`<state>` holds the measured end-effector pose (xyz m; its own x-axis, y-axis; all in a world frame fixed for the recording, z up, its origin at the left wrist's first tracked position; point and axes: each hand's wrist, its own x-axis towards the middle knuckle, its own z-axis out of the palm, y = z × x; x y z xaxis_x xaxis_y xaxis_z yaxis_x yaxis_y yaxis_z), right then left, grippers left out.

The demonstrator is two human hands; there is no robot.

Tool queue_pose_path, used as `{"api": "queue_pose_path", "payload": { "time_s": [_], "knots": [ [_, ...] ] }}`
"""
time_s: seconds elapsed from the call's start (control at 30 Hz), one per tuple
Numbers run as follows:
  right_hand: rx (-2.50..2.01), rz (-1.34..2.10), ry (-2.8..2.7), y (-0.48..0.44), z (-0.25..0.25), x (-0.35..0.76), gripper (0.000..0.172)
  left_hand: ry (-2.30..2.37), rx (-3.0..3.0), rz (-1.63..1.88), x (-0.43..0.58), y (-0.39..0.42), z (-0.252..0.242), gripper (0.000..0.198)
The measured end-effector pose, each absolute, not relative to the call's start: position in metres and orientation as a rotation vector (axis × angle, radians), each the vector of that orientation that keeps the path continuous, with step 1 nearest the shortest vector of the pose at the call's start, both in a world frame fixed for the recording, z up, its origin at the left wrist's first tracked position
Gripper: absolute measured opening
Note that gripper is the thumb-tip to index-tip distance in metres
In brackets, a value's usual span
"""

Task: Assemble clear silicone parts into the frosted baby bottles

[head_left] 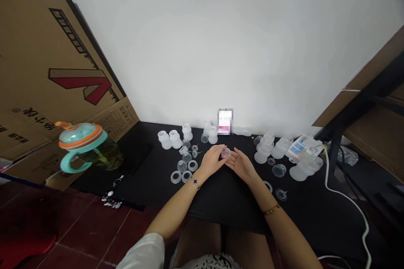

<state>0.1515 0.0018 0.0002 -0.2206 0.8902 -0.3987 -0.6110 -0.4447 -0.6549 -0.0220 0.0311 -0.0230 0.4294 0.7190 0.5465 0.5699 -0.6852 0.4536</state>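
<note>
My left hand (212,160) and my right hand (241,164) meet over the middle of a black table (221,193). Between their fingertips sits a small clear plastic cup-shaped part (225,152). The left fingers curl over and pinch it. My right hand lies palm up just beneath it, fingers stretched out. Clear rings (181,175) and small round caps (186,152) lie just left of my left hand. Small clear domes (279,170) lie to the right of my right hand.
Translucent white bottles stand in a row at the back (175,138) and in a cluster on the right (268,147). A teal and orange handled cup (82,145) sits at the left before a cardboard box (47,80). A white cable (347,201) runs down the right.
</note>
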Motion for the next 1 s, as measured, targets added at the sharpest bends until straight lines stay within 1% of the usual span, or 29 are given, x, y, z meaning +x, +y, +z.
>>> {"api": "queue_pose_path", "payload": {
  "time_s": [0.1, 0.47, 1.0],
  "knots": [
    [-0.93, 1.844, -0.443, 0.002, -0.001, 0.151, 0.031, 1.134, 2.49, 1.074, -0.022, 0.031, -0.024, 0.045],
    [-0.937, 1.806, -0.525, 0.004, -0.011, 0.153, 0.018, 1.133, 2.495, 0.987, -0.021, 0.027, -0.019, 0.045],
    [-0.974, 1.784, -0.626, 0.006, -0.021, 0.155, 0.018, 1.129, 2.483, 0.942, -0.021, 0.028, -0.021, 0.045]
  ]
}}
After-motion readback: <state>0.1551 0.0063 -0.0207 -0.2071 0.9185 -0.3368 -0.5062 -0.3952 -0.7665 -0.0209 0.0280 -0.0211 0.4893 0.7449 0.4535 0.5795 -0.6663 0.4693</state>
